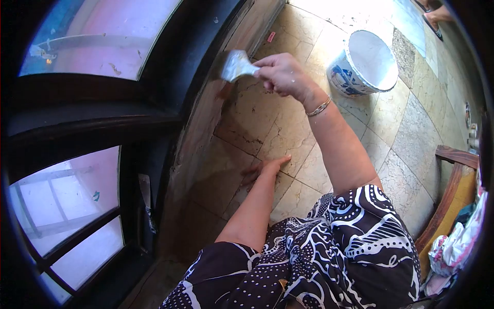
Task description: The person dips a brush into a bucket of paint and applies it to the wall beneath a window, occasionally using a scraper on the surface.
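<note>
My right hand [285, 74] is closed round the handle of a wide paintbrush [237, 66]. White smears cover the brush, and its far end is right at the low wall [203, 98] beneath the dark window frame. Thumb and fingers pinch the handle from the side; a chain bracelet circles that wrist. Lower down, my left hand [265, 167] rests on the tiled floor [242, 116] with its fingers spread, partly in shadow, holding nothing. To the right of my right hand stands a white bucket [351, 77] with a blue label and a white-coated inside.
A scraper [147, 201] leans on the dark frame [87, 103] at left, beside glass panes. A small pink piece [271, 36] lies near the wall's foot. Another person's foot [435, 23] shows at top right. Wooden furniture [446, 201] holding cloth [455, 252] stands at right.
</note>
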Demonstrator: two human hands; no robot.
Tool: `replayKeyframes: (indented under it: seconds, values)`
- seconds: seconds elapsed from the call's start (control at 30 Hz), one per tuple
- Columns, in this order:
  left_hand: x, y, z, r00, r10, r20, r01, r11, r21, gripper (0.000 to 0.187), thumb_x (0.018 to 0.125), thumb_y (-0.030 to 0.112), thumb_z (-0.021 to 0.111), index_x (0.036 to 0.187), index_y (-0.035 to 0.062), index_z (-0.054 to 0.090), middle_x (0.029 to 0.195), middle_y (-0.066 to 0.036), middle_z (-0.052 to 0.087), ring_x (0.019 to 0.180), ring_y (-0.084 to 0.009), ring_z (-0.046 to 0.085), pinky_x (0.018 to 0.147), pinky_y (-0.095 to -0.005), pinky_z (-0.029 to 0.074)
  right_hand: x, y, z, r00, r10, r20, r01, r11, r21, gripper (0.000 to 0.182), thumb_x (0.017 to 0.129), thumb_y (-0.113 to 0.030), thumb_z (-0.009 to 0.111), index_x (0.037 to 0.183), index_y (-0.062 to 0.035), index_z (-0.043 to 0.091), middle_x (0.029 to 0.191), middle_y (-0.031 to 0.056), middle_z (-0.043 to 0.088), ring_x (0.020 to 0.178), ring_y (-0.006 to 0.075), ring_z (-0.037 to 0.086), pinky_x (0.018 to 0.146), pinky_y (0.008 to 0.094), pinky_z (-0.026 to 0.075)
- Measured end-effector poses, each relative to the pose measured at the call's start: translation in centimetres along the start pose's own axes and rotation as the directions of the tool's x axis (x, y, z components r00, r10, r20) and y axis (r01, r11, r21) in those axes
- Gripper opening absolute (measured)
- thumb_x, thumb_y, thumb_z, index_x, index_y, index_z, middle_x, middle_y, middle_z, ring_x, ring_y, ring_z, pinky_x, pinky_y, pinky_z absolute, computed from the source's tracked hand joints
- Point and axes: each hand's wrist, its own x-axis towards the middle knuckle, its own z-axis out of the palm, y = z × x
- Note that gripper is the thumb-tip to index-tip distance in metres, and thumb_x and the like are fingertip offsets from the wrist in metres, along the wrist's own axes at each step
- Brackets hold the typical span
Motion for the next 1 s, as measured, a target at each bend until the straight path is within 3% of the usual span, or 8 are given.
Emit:
replayKeyframes:
  seconds: [0.37, 0.57, 0.63, 0.7, 0.83, 0.87, 0.9, 1.0]
  values:
    - [-2.8, 7.2, -2.2, 0.995, 0.018, 0.098, 0.004, 0.974, -0.228, 0.109, 0.055, 0.053, 0.082, 0.139, 0.004, 0.033, 0.149, -0.02, 0.021, 0.139, -0.0337, 0.014, 0.109, -0.0514, 0.013, 4.0, -0.2, -3.2, 0.874, -0.272, -0.402, 0.22, 0.961, -0.17, 0.025, 0.085, -0.014, 0.054, 0.102, 0.0013, 0.065, 0.06, 0.0035, 0.056, 0.048, 0.01, 0.049, 0.043, 0.0261, 0.039]
    - [-0.3, 9.8, -1.4, 0.997, -0.055, 0.056, 0.058, 0.997, -0.046, 0.103, 0.054, 0.045, 0.086, 0.134, -0.0007, 0.04, 0.136, -0.017, 0.043, 0.127, -0.0285, 0.037, 0.104, -0.04, 0.03, 1.9, 1.8, -1.7, 0.92, -0.312, -0.239, 0.238, 0.926, -0.293, 0.025, 0.084, -0.014, 0.052, 0.098, 0.0016, 0.065, 0.061, 0.0048, 0.059, 0.054, 0.0109, 0.054, 0.049, 0.0277, 0.042]
    - [1.5, 9.1, -1.5, 0.988, -0.065, 0.143, 0.072, 0.996, -0.045, 0.109, 0.054, 0.049, 0.084, 0.138, 0.0027, 0.033, 0.143, -0.018, 0.029, 0.133, -0.0318, 0.022, 0.107, -0.0458, 0.019, 1.6, 1.3, -3.3, 0.86, -0.262, -0.437, 0.229, 0.965, -0.128, 0.025, 0.08, -0.015, 0.049, 0.09, 0.0006, 0.065, 0.067, 0.0212, 0.06, 0.061, 0.0284, 0.061, 0.059, 0.0368, 0.048]
    - [2.4, 8.3, -1.7, 0.972, -0.069, 0.225, 0.082, 0.995, -0.05, 0.115, 0.054, 0.054, 0.082, 0.143, 0.0061, 0.026, 0.15, -0.02, 0.016, 0.139, -0.0352, 0.008, 0.109, -0.0517, 0.008, 3.4, -0.8, -6.2, 0.793, -0.196, -0.576, 0.16, 0.981, -0.114, 0.02, 0.083, -0.012, 0.053, 0.088, 0.0006, 0.067, 0.06, 0.0037, 0.059, 0.049, 0.0099, 0.053, 0.046, 0.0252, 0.042]
    - [2.7, 7.9, -1.1, 0.987, -0.082, 0.14, 0.095, 0.991, -0.091, 0.11, 0.054, 0.051, 0.084, 0.138, 0.0023, 0.034, 0.147, -0.019, 0.025, 0.136, -0.0321, 0.019, 0.109, -0.0444, 0.016, 11.6, -3.3, -13.0, 0.706, -0.137, -0.695, 0.17, 0.985, -0.022, 0.018, 0.08, -0.012, 0.053, 0.081, 0.0024, 0.063, 0.057, 0.0056, 0.057, 0.044, 0.0124, 0.052, 0.042, 0.0285, 0.043]
    - [3.0, 7.7, -1.0, 0.987, -0.107, 0.123, 0.119, 0.989, -0.09, 0.107, 0.054, 0.05, 0.084, 0.136, 0.001, 0.037, 0.145, -0.019, 0.03, 0.135, -0.0312, 0.024, 0.109, -0.042, 0.019, 13.7, -4.1, -13.3, 0.333, -0.578, -0.745, 0.468, 0.787, -0.402, 0.034, 0.087, -0.03, 0.051, 0.072, -0.0015, 0.062, 0.06, 0.011, 0.057, 0.049, 0.0201, 0.055, 0.042, 0.0343, 0.041]
    - [2.4, 8.1, -1.2, 0.986, -0.111, 0.123, 0.123, 0.988, -0.092, 0.107, 0.054, 0.05, 0.084, 0.136, 0.001, 0.037, 0.145, -0.019, 0.03, 0.135, -0.0312, 0.024, 0.109, -0.042, 0.019, 12.9, -7.3, -13.5, 0.582, -0.241, -0.776, 0.236, 0.964, -0.122, 0.04, 0.088, -0.035, 0.051, 0.074, 0.0004, 0.062, 0.06, 0.0108, 0.058, 0.051, 0.0201, 0.056, 0.045, 0.0344, 0.042]
    - [1.4, 8.6, -1.5, 0.969, -0.013, 0.248, 0.049, 0.989, -0.14, 0.104, 0.056, 0.05, 0.083, 0.136, -0.0002, 0.038, 0.141, -0.019, 0.037, 0.132, -0.0304, 0.03, 0.108, -0.0407, 0.022, 16.2, -9.4, -15.3, 0.604, -0.221, -0.766, 0.162, 0.975, -0.154, 0.043, 0.088, -0.038, 0.05, 0.076, 0.0012, 0.063, 0.059, 0.011, 0.057, 0.052, 0.0207, 0.057, 0.046, 0.0355, 0.044]
